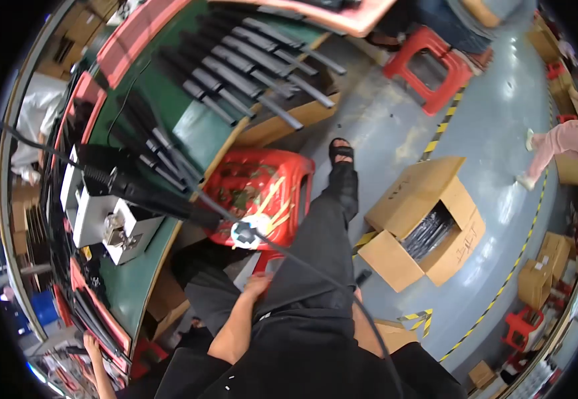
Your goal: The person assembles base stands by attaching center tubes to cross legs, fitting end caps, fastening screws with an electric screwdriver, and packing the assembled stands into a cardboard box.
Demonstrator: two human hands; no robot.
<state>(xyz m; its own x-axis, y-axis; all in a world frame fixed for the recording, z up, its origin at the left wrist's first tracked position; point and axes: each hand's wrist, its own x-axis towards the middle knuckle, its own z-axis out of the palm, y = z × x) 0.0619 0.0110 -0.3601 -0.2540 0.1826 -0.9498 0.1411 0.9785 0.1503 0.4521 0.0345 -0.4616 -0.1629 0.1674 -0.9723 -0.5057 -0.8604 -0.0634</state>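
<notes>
Between the thighs, my left hand is closed at the edge of a red stool part, its fingertips partly hidden. My right hand hangs beside the right thigh, mostly hidden, next to a small dark object; its fingers cannot be made out. Ahead of the left hand stands a red stool with yellowish strips and small scraps on its seat. A thick black tube-like object reaches in from the left, near a bright white spot above the stool. A dark cable crosses over my lap.
Several black and grey rods lie on the green workbench at the left, near a white device. An open carton with dark packed items stands on the floor at right. Other people and another red stool are farther off.
</notes>
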